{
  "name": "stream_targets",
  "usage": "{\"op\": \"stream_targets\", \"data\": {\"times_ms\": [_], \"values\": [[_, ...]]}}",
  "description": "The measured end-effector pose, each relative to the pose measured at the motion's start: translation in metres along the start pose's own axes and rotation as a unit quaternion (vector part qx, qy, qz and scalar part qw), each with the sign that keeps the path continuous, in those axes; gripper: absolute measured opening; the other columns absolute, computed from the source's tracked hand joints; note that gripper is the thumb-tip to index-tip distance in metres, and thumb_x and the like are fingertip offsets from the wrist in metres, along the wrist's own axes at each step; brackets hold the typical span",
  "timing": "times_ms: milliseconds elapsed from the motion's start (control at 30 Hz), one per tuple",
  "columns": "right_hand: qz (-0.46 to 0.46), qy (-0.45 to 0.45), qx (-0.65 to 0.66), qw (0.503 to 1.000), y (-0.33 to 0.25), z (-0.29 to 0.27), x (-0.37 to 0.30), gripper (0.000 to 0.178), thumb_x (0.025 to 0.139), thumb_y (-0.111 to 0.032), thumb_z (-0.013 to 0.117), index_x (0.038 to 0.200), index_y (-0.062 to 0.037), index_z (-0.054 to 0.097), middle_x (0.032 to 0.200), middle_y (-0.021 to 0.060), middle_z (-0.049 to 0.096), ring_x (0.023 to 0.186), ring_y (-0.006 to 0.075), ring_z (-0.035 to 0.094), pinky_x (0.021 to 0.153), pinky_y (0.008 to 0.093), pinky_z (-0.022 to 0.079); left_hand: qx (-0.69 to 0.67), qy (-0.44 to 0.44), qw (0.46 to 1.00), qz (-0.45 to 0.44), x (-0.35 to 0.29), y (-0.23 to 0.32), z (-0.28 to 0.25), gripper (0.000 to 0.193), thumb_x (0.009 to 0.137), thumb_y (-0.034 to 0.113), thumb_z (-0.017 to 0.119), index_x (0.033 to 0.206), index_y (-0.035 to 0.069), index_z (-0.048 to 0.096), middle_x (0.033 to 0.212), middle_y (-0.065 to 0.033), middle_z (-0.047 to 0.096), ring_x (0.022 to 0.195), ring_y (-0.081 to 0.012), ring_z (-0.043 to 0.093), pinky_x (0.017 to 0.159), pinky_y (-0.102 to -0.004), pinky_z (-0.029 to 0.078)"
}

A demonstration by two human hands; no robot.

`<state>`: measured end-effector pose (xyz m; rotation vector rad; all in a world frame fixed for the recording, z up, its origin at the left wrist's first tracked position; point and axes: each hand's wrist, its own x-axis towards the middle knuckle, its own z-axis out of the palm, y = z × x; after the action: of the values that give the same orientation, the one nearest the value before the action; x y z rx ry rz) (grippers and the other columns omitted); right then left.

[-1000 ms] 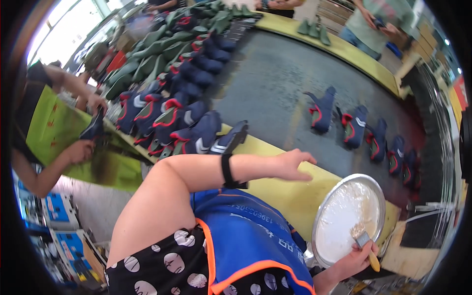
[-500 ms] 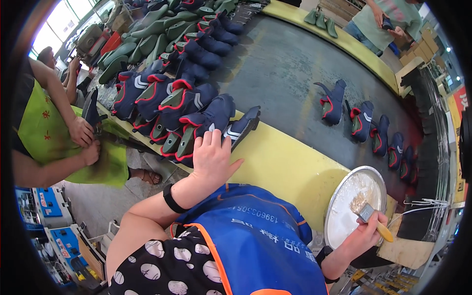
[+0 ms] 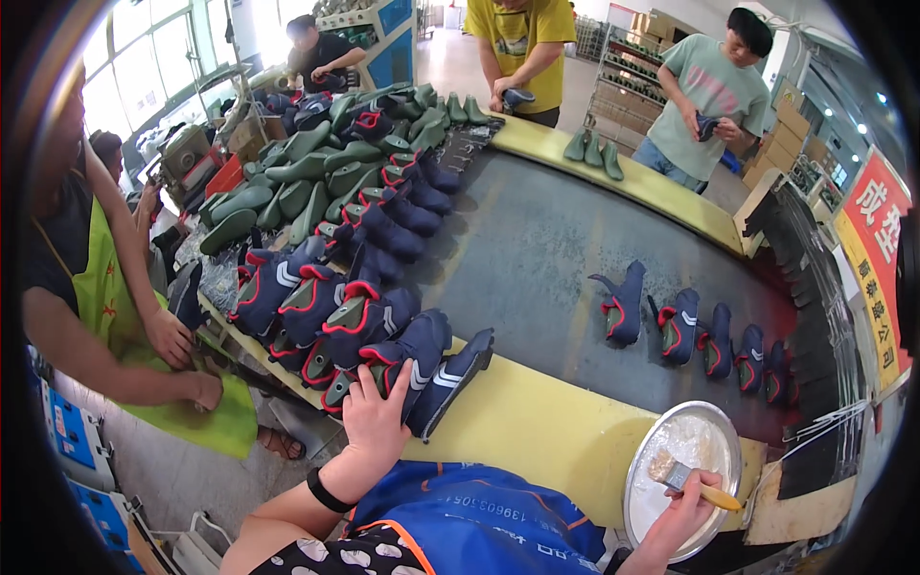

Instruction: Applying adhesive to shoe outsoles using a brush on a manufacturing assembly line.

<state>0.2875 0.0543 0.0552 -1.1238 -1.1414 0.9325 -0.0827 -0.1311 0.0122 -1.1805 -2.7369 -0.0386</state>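
Note:
My left hand (image 3: 376,417) has its fingers curled over the collar of a navy shoe upper (image 3: 425,337), which has red lining and a green last inside. Close against that one, at its right, another navy shoe with white stripes (image 3: 458,379) leans with its dark sole outward. My right hand (image 3: 688,508) grips a flat paint brush (image 3: 719,498) by its yellow wooden handle. The brush's coated bristles are over a round metal pan (image 3: 632,460) holding a white, paste-like substance. Whether the bristles touch the paste, I cannot tell.
Several navy shoes (image 3: 383,235) and a heap of green lasts (image 3: 307,172) fill the left side. A row of shoes (image 3: 678,326) stands on the dark belt (image 3: 546,230). A co-worker in a lime apron (image 3: 105,278) handles a shoe at left; other people work beyond the belt.
The view has tilted up, showing more people at the far side. My left hand has gone from resting over the shoes to gripping one collar. The brush stays over the pan.

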Motion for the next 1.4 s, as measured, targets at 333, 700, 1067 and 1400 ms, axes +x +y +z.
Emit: {"op": "stream_targets", "data": {"times_ms": [333, 700, 1067, 1400], "values": [[0.04, 0.036, 0.087, 0.995, -0.016, -0.028, -0.011, 0.007, 0.098, -0.013, 0.058, 0.102, -0.0072, 0.056, 0.096, 0.004, 0.056, 0.086, 0.0112, 0.058, 0.067, 0.0264, 0.049, -0.36, -0.101, 0.927, -0.046, 0.029, -0.016, -0.039, 0.11, 0.061, 0.02, 0.08, 0.158, 0.02, 0.03, 0.123, -0.024, 0.053, 0.113, -0.0401, 0.06, 0.096, -0.0446, 0.052], [0.084, 0.1, 0.306, 0.943, 0.025, -0.12, 0.0, 0.018, 0.097, -0.011, 0.067, 0.113, -0.005, 0.062, 0.107, 0.0038, 0.069, 0.094, 0.0119, 0.065, 0.072, 0.0263, 0.049, -0.676, -0.354, 0.624, 0.169, 0.01, 0.088, -0.024, 0.102, 0.068, 0.006, 0.074, 0.158, 0.001, 0.025, 0.138, -0.0144, 0.053, 0.121, -0.021, 0.058, 0.104, -0.033, 0.046], [-0.099, 0.019, -0.443, 0.891, 0.047, -0.103, 0.008, 0.02, 0.084, -0.018, 0.08, 0.095, -0.0048, 0.069, 0.089, 0.0084, 0.071, 0.071, 0.0219, 0.07, 0.067, 0.0335, 0.054, -0.292, -0.199, 0.893, 0.28, -0.019, 0.126, 0.044, 0.108, 0.07, 0.019, 0.082, 0.161, 0.02, 0.025, 0.11, -0.021, 0.055, 0.102, -0.042, 0.062, 0.089, -0.0473, 0.054], [-0.051, 0.065, -0.307, 0.948, 0.045, -0.104, 0.023, 0.017, 0.085, -0.014, 0.081, 0.094, -0.0044, 0.07, 0.083, 0.0075, 0.073, 0.071, 0.017, 0.07, 0.066, 0.0293, 0.054, -0.689, -0.5, 0.523, 0.048, 0.012, 0.131, -0.015, 0.083, 0.084, 0.009, 0.062, 0.159, 0.0, 0.026, 0.145, -0.0184, 0.051, 0.13, -0.0256, 0.055, 0.109, -0.0343, 0.042]]}}
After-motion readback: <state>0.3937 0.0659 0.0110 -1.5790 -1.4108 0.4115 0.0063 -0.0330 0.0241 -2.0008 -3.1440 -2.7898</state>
